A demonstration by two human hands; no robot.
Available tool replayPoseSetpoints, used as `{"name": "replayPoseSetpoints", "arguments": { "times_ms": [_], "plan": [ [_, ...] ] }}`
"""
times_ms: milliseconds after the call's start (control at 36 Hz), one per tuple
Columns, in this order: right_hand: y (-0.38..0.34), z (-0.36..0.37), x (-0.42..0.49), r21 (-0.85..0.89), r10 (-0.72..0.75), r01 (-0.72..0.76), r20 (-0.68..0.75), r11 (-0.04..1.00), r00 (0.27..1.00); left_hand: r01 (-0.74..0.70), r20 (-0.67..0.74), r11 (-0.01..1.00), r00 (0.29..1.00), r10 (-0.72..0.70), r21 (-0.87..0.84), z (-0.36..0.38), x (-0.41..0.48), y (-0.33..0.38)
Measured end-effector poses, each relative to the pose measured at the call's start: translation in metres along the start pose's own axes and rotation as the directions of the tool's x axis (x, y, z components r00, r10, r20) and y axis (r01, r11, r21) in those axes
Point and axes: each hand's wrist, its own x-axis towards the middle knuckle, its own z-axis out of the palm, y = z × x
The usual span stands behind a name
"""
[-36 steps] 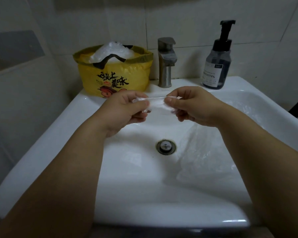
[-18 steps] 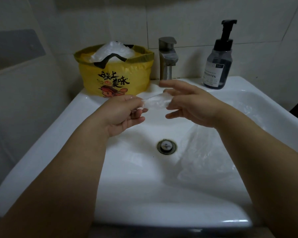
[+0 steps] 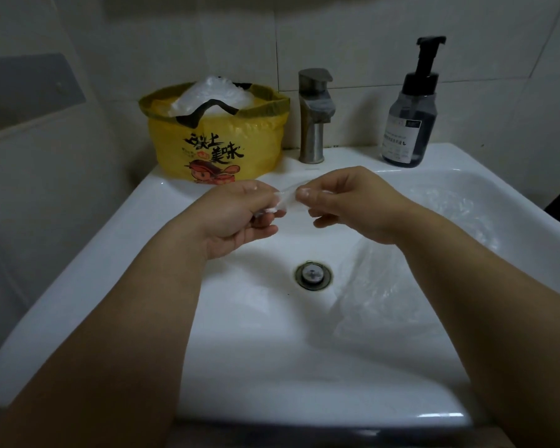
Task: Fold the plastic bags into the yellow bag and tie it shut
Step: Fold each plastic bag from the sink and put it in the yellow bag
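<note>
One view only: head-worn, wide-angle. Faces forward and steeply down over the sink (image 3: 162, 205) from its front edge, close in; both forearms (image 3: 126, 318) enter from the bottom corners and fill the lower frame. Left hand (image 3: 236, 215) and right hand (image 3: 346, 198), pinching a small clear bag (image 3: 286, 200) between them, sit just above centre. Faucet (image 3: 312, 124) and tiled wall (image 3: 369, 43) close off the top.
</note>
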Motion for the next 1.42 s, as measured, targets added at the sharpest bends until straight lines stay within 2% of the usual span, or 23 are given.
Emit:
{"name": "replayPoseSetpoints", "arguments": {
  "times_ms": [111,250,333,444,694,833,1028,1167,1250,1333,1417],
  "plan": [
    [-0.001,0.000,0.001,0.240,0.100,-0.098,0.005,0.966,0.995,-0.068,-0.022,0.996,0.997,0.070,0.062,-0.001,0.002,-0.001],
    [-0.001,-0.003,0.004,0.413,0.170,-0.115,-0.099,0.904,0.980,-0.115,0.002,0.987,0.993,0.115,0.113,-0.001,0.001,-0.002],
    [-0.001,-0.008,0.003,0.482,0.241,-0.213,0.004,0.850,0.971,-0.118,0.013,0.986,0.993,0.117,0.117,-0.002,0.001,-0.002],
    [-0.002,-0.013,0.001,0.449,0.294,-0.334,0.159,0.829,0.943,-0.106,0.018,0.986,0.994,0.105,0.127,-0.006,0.001,-0.002],
    [-0.004,-0.016,-0.002,0.409,0.293,-0.357,0.211,0.840,0.933,-0.071,0.064,0.993,0.996,0.066,0.090,-0.011,-0.001,0.000],
    [-0.004,-0.016,-0.002,0.434,0.236,-0.294,0.185,0.851,0.954,-0.006,0.148,0.996,0.989,-0.007,0.089,-0.011,-0.006,0.002],
    [-0.011,-0.015,-0.003,0.577,0.110,-0.170,0.138,0.799,0.984,-0.065,0.156,0.985,0.984,0.091,-0.163,-0.009,-0.011,0.011],
    [-0.012,-0.016,-0.003,0.645,0.075,-0.119,0.096,0.755,0.993,-0.064,0.187,0.970,0.976,0.109,-0.233,-0.007,-0.014,0.012],
    [-0.012,-0.018,-0.005,0.581,0.024,-0.102,0.140,0.808,0.990,-0.063,0.204,0.973,0.973,0.110,-0.224,-0.007,-0.012,0.011],
    [-0.009,-0.017,-0.003,0.434,0.043,-0.094,0.125,0.896,0.991,-0.118,0.114,0.988,0.985,0.130,-0.100,-0.007,-0.007,0.007],
    [-0.004,-0.015,-0.001,0.317,0.086,-0.116,0.108,0.941,0.990,-0.150,0.025,0.989,0.988,0.149,0.012,-0.008,-0.005,0.004]
  ]
}}
